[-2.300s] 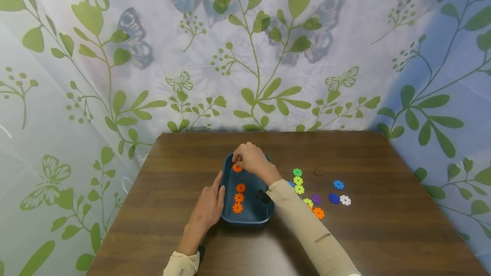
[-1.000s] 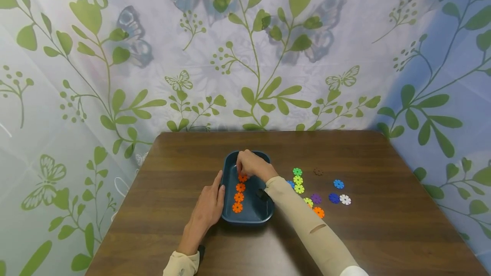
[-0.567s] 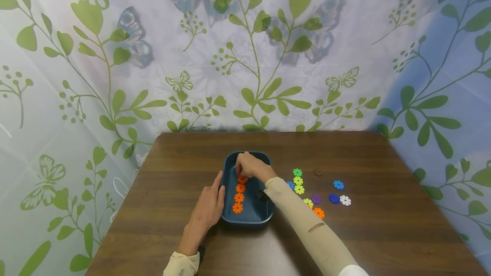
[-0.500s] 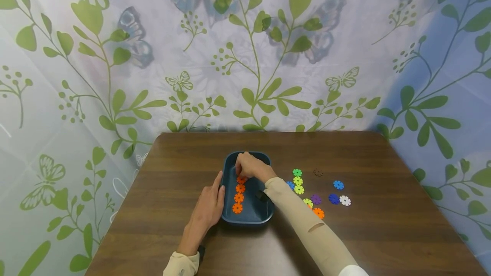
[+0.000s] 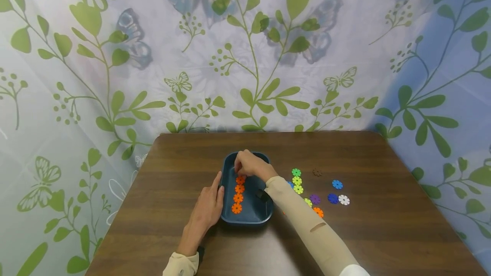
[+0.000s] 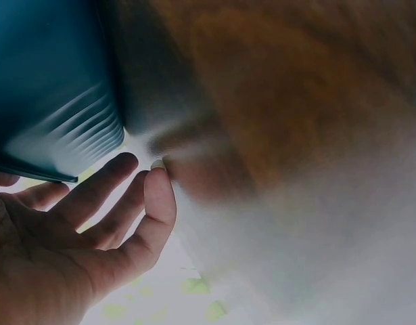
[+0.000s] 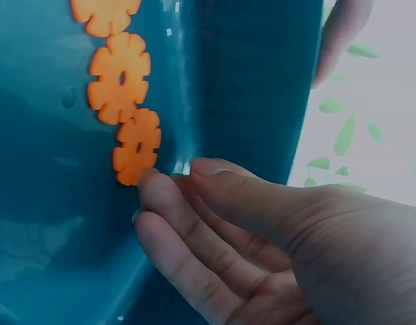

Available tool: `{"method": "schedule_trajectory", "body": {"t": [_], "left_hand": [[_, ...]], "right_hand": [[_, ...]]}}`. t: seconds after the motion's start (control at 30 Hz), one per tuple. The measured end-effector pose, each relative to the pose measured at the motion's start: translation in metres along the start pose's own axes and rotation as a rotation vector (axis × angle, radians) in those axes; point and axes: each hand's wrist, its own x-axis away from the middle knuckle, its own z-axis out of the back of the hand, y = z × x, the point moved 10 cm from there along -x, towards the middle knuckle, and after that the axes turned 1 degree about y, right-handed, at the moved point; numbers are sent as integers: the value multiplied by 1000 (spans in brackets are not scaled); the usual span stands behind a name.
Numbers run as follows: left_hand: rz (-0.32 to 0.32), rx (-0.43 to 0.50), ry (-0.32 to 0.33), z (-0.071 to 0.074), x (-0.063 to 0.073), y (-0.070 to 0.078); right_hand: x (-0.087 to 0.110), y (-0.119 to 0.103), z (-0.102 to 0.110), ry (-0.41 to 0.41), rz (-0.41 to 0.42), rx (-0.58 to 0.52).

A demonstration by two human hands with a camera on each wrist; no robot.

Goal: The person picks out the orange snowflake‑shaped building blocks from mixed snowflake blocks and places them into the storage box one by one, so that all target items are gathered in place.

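- Left sleeve point(image 5: 181, 264), at the bottom of the frame, left of centre: pale cream cloth, ending at the wrist
- Small black piece point(image 5: 201, 254) at that wrist's edge
- Right sleeve point(image 5: 303, 220), lower centre-right: long, beige, smooth, with a short brownish slit-like mark point(image 5: 317, 227) across it
- White patch point(image 5: 353, 271) at its lower end
- Black block-like piece point(image 5: 262, 195) beside its cuff
- Left hand point(image 5: 206, 208) and right hand point(image 5: 251, 165), bare

One left hand point(image 5: 205, 205), one right hand point(image 5: 251, 166), one tray point(image 5: 250, 222). Four orange flowers point(image 5: 238, 198) by the right hand. To its right: three yellow flowers point(image 5: 297, 180), three blue point(image 5: 337, 184), one green point(image 5: 296, 172), one purple point(image 5: 314, 199), one brown point(image 5: 316, 173), one white point(image 5: 344, 199), at least one orange point(image 5: 318, 212).
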Motion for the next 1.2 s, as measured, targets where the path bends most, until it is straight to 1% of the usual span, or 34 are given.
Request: {"method": "schedule_trajectory", "body": {"t": [0.13,0.3,0.47,0.67,0.77,0.87,0.97,1.07,1.2], "left_hand": [[-18,12,-5,-2,-1,1],[-35,25,-8,-4,-1,3],[-40,24,-2,-3,-1,4],[-39,22,23,1,-1,3],[-55,27,29,1,-2,5],[-60,24,32,1,-2,5],[-55,26,19,-1,-2,4],[-52,30,11,-2,-2,4],[-44,31,10,-2,-2,5]], "right_hand": [[6,-7,9,23,35,20],[25,-25,35,99,110,19],[51,-45,70,217,194,18],[83,-67,107,359,302,-14],[103,-76,124,453,354,25],[123,-80,138,539,392,69],[144,-81,148,604,426,101],[163,-78,154,648,448,118],[182,-69,157,688,455,153]]}}
